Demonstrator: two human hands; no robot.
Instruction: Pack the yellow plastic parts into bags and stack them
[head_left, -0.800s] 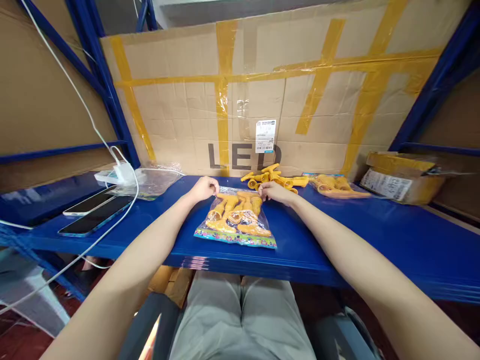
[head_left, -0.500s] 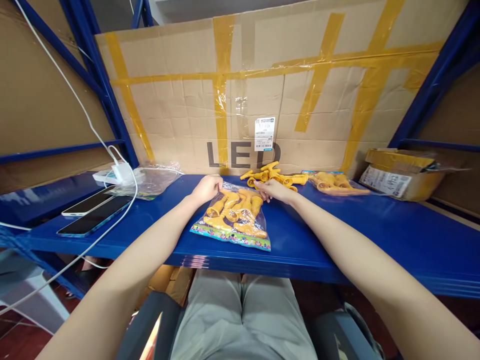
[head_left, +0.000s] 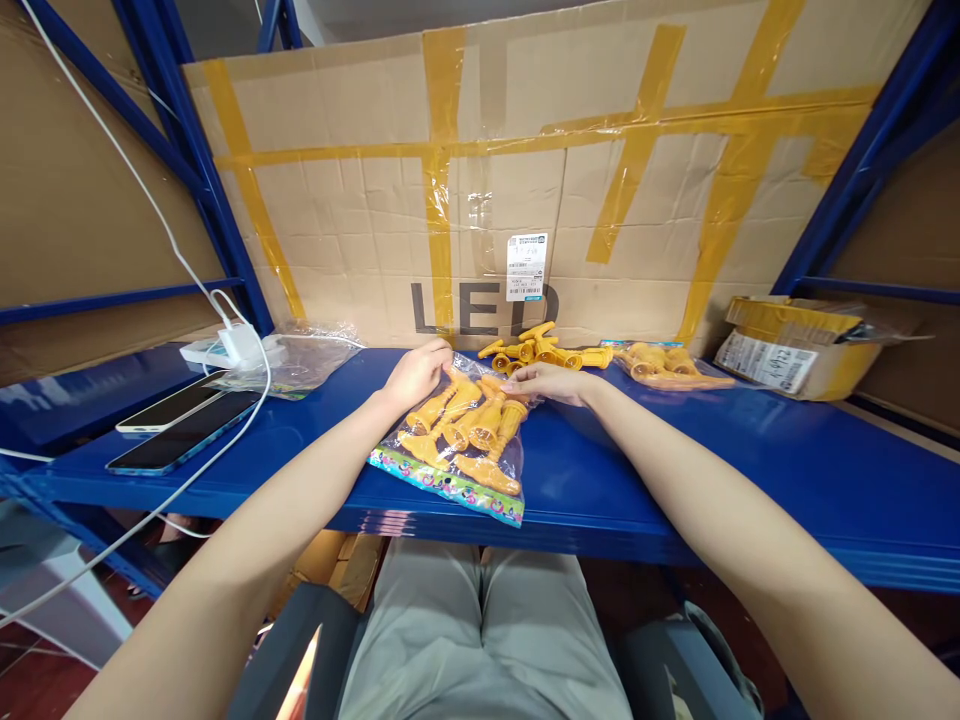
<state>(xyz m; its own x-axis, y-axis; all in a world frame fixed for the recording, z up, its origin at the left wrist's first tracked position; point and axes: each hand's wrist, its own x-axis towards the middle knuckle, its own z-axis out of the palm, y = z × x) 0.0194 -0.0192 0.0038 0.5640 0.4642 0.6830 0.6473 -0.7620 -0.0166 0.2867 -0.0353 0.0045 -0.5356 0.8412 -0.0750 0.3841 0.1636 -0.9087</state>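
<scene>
Clear bag of yellow pieces (head_left: 450, 487) lies between the two sets of fingers and toward the person from them, printed strip nearest, on the blue surface (head_left: 637, 480) that runs well past the fingers to either side. Beyond the fingers stands a taped cardboard sheet (head_left: 352, 220) lettered LED. Far to the right of them sits a labelled carton (head_left: 840, 372); between carton and right fingers lies a second filled bag (head_left: 667, 380). Crumpled clear plastic (head_left: 315, 368) is left of the left fingers, and loose yellow pieces (head_left: 525, 352) are heaped just behind the right ones. The left hand (head_left: 420, 372) has its fingers pinched on the bag's far left corner; the right hand (head_left: 551, 382) has its fingers at the far right corner, whether clamped I cannot tell. Well left of the fingers lie two phones (head_left: 184, 432), a white charger plug (head_left: 242, 345) behind them.
</scene>
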